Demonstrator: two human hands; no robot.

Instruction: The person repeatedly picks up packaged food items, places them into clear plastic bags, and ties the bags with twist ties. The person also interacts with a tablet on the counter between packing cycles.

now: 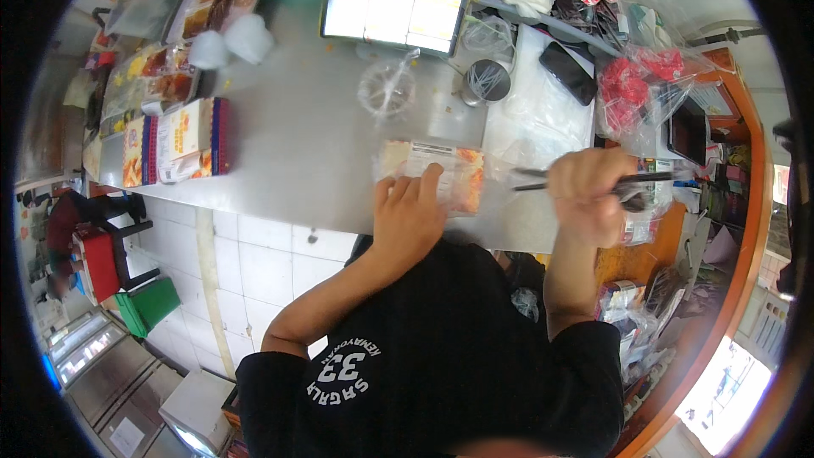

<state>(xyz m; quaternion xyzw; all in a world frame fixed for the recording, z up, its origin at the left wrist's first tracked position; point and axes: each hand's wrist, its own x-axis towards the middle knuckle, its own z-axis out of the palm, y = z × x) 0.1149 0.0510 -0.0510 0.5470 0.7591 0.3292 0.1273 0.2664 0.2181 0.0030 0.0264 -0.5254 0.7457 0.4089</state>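
Observation:
My left hand (pixel 410 207) rests its fingers on a printed cardboard box (pixel 469 179) that lies near the front edge of the metal table. The box looks wrapped in clear plastic and bears a white label. Raised to the right of it, my right hand (pixel 591 194) is closed around a thin black pair of tools, blurred, perhaps chopsticks or scissors; which cannot be told. Beyond the box lies a round clear plastic item (pixel 386 90), with a metal cup (pixel 486 83) of thin clear pieces to its right.
A lit tablet (pixel 395 6) stands at the table's back. White plastic bags (pixel 534 108) and a black phone (pixel 569 73) lie to the right. More printed boxes (pixel 219 137) and bagged food (pixel 172 76) are at the left. A person (pixel 70 229) is at the far left, beyond the table.

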